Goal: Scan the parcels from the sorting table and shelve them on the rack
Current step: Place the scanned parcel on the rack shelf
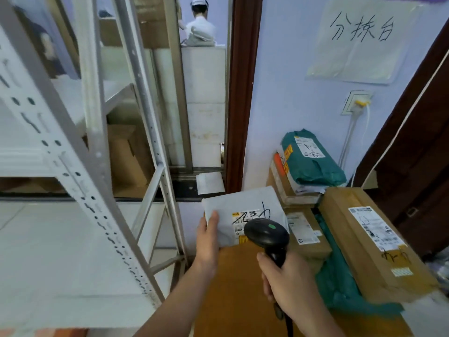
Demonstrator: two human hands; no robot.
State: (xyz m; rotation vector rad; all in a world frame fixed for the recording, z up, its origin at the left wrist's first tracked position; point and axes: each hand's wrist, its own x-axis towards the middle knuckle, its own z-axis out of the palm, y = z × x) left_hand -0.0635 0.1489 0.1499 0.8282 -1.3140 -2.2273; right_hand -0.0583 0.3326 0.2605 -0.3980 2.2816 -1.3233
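One white parcel (240,215) held above table (233,288) edge, left hand (206,239) gripping its near side | right hand (289,280) wrapped round scanner (266,233) over label | hold label flat, steady | rack (80,181) left.

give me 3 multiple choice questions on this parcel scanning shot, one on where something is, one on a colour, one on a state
1. Where is the white parcel?
A. on the rack
B. in the left hand
C. on the floor

2. What colour is the bag atop the box stack by the wall?
A. green
B. red
C. black

3. What is the right hand doing?
A. hanging idle
B. pressing a box
C. gripping the barcode scanner

Answers: 1 B, the left hand holds its edge; 2 A, the bag is teal green; 3 C, the right hand is wrapped round the barcode scanner handle.
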